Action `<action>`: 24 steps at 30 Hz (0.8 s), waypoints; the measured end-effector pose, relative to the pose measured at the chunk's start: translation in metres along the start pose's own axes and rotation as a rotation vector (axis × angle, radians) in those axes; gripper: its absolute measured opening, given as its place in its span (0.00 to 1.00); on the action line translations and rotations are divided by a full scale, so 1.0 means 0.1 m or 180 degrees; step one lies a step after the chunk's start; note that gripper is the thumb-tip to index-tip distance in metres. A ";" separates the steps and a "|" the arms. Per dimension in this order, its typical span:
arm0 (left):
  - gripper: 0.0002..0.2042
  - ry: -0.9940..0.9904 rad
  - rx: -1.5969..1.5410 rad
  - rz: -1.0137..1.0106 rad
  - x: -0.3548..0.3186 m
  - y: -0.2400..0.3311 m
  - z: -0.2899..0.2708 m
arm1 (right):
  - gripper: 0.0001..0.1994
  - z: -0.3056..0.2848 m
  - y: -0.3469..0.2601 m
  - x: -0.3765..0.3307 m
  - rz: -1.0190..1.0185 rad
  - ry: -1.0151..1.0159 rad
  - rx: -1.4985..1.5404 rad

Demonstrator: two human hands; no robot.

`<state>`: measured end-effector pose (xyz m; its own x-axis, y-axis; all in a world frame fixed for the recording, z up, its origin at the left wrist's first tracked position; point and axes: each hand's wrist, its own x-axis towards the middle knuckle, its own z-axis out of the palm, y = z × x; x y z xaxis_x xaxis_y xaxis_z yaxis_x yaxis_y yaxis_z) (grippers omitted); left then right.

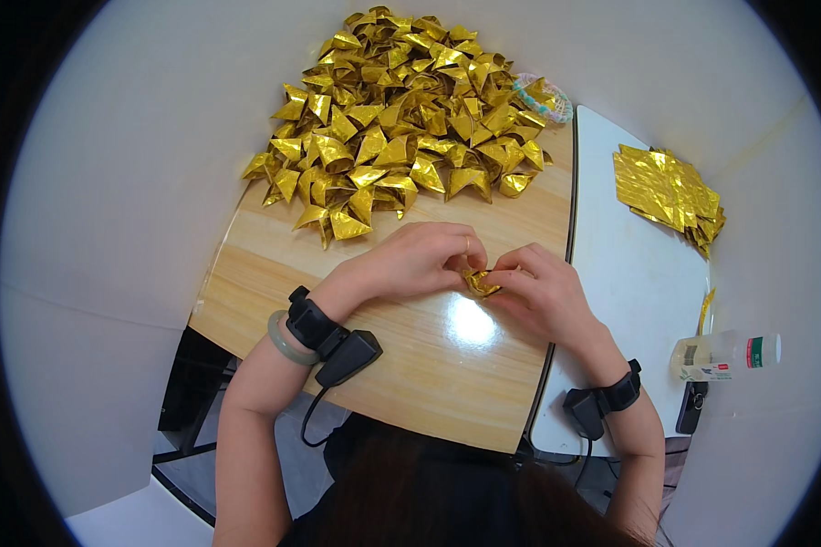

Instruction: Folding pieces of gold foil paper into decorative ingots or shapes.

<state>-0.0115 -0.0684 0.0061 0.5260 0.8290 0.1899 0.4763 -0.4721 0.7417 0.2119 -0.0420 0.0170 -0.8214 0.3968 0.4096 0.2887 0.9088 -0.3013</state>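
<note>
Between my two hands is a small piece of folded gold foil paper (480,283), held just above the wooden tabletop. My left hand (426,258) pinches its left side with thumb and fingers. From the other side my right hand (540,290) grips it, fingertips close to those of the left. The fingers cover much of the piece, so its full shape is hidden. Beyond my hands lies a large heap of folded gold paper pieces (383,137), with pointed ends and curved middles.
A stack of flat gold foil sheets (661,187) lies on the white table (602,237) at right. Nearer stands a clear plastic bottle or jar (716,352), with a dark object (692,407) beside it. A pastel ring (543,98) touches the heap. Pale walls enclose both sides.
</note>
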 end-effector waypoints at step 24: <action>0.13 0.0162 -0.3600 -0.1519 0.01 -0.06 0.07 | 0.13 0.05 0.04 -0.07 0.0286 0.1337 -0.0492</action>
<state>-0.0089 -0.0664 -0.0024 0.4261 0.8703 -0.2472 -0.2790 0.3863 0.8792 0.2168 -0.0417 0.0089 -0.5281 0.4640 0.7112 0.4460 0.8642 -0.2326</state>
